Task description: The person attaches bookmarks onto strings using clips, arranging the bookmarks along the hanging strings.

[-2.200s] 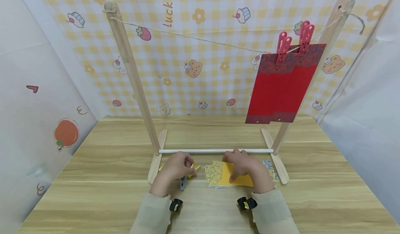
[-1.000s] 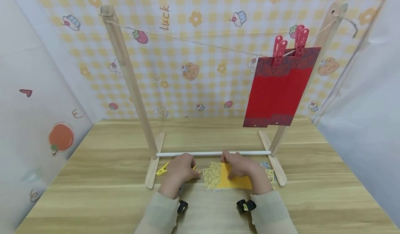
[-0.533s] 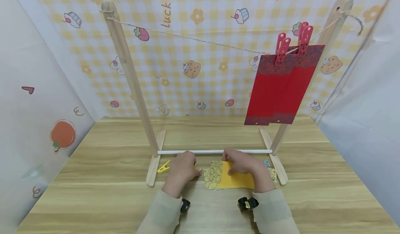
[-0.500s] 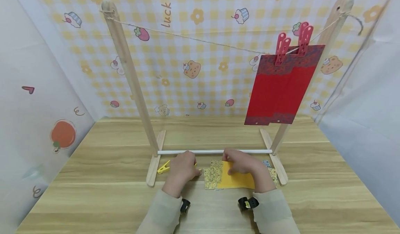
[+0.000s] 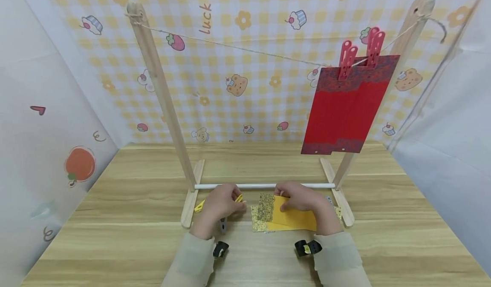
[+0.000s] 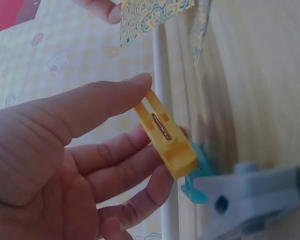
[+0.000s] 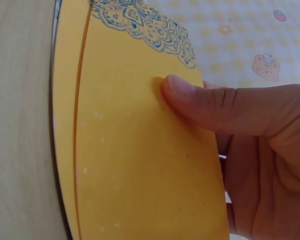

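My left hand (image 5: pixel 221 202) pinches a yellow clothespin (image 6: pixel 167 137) between thumb and fingers, just above the table. A grey clothespin (image 6: pixel 255 197) and a teal clothespin (image 6: pixel 196 180) lie close by it. With thumb on top, my right hand (image 5: pixel 301 197) grips a yellow patterned paper card (image 7: pixel 140 135), its near side raised off a second yellow card (image 7: pixel 67 125) underneath. The fingers behind the card are partly hidden. Two red cards (image 5: pixel 337 112) hang from a string at the right, held by pink clothespins (image 5: pixel 347 61).
A wooden frame's left post (image 5: pixel 163 95) and right post (image 5: pixel 406 35) carry the string (image 5: pixel 238 46). A white rod (image 5: pixel 253 186) joins their feet behind my hands. Another yellow clothespin (image 5: pixel 199 206) lies by the left foot (image 5: pixel 189 210).
My left hand has taken up the yellow clothespin and lifted it slightly. My right hand has raised the top yellow card and shifted it over the card below.
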`<state>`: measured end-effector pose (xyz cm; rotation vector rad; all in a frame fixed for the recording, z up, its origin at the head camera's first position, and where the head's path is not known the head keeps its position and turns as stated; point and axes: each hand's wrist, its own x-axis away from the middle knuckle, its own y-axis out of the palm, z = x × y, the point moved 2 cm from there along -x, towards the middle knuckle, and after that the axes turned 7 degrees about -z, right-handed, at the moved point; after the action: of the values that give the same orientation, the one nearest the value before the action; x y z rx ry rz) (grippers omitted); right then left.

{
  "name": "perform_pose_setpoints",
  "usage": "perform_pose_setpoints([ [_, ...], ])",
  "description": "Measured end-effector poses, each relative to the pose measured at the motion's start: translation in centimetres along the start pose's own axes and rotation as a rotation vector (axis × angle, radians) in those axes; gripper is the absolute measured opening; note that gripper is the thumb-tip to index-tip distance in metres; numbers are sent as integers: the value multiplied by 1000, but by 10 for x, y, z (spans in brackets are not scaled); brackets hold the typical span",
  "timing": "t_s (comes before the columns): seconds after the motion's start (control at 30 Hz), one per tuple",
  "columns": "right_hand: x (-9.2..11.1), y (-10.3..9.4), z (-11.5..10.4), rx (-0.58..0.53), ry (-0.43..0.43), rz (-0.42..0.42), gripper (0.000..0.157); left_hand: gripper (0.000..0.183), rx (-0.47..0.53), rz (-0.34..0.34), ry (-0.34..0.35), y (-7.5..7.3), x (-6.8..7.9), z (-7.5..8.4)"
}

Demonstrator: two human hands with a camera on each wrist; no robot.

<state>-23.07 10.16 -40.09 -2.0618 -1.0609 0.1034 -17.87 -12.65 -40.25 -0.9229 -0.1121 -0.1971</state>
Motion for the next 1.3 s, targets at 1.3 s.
perform_pose_setpoints([
  [1.3,11,-20,-19,-72,-112,141,10,36,281,9,101,-24,4,1],
])
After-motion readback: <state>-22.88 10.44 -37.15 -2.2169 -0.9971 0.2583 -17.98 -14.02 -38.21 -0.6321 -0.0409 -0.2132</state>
